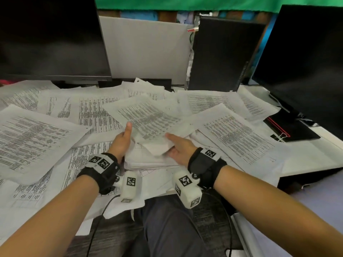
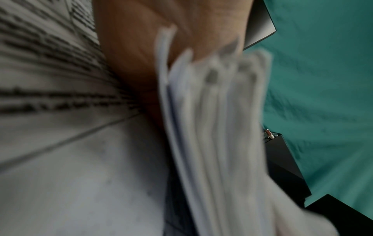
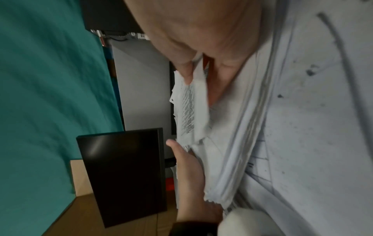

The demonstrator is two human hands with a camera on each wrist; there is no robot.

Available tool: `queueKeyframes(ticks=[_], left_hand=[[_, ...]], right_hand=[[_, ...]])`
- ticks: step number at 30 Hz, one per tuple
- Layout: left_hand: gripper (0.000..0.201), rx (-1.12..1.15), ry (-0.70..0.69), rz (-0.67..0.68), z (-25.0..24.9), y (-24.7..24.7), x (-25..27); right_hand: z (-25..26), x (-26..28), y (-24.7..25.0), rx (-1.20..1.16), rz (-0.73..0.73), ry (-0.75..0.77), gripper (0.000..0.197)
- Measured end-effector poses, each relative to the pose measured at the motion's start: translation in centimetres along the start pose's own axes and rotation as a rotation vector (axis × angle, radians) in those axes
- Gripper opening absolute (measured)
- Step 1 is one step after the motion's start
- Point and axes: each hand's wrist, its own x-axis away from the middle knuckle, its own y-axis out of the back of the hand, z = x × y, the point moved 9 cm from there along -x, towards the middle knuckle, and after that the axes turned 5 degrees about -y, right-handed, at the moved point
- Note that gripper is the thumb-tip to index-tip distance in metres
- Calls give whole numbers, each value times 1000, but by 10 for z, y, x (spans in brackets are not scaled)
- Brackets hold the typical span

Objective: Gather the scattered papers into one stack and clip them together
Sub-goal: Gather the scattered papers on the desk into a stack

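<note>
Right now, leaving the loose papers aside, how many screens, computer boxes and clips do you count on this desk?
Monitors: 2
Computer tower: 1
Binder clip: 1
Total: 4

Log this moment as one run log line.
phase: gathering | left hand: holds stack | right hand: holds stack | loose sheets: many on desk | binder clip: unused

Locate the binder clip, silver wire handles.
Head view, far right of the desk: the small black binder clip with silver wire handles lies at the near corner of the red-trimmed black laptop, beside the rightmost printed sheet.
</note>
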Motion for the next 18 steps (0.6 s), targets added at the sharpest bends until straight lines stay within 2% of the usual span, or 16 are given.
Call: queueKeyframes(ticks=[2,4,7,9,11,14,18], left_hand=[[61,18,-16,-14,3,2,-3],[41,5,-33,-20,4,3,-3],[37,-10,-64,19,4,1,-4],[39,-10,-80,30,0,0,0],[46,5,-82,5,-8,0,5],[58,48,-19,-42,-5,0,5],[61,51,1,-34,-1,1,1]], right_hand=[[-6,7,-14,-57,107,-83,26],[12,8,-9,-20,99,-20,38],[61,2,30,18,-125,187,47],[82,0,48,3,-211,255,62],[89,2,51,144,-236,278,50],[79,16,46,485,-259,274,27],[53,30,39,724,-140,197,25]])
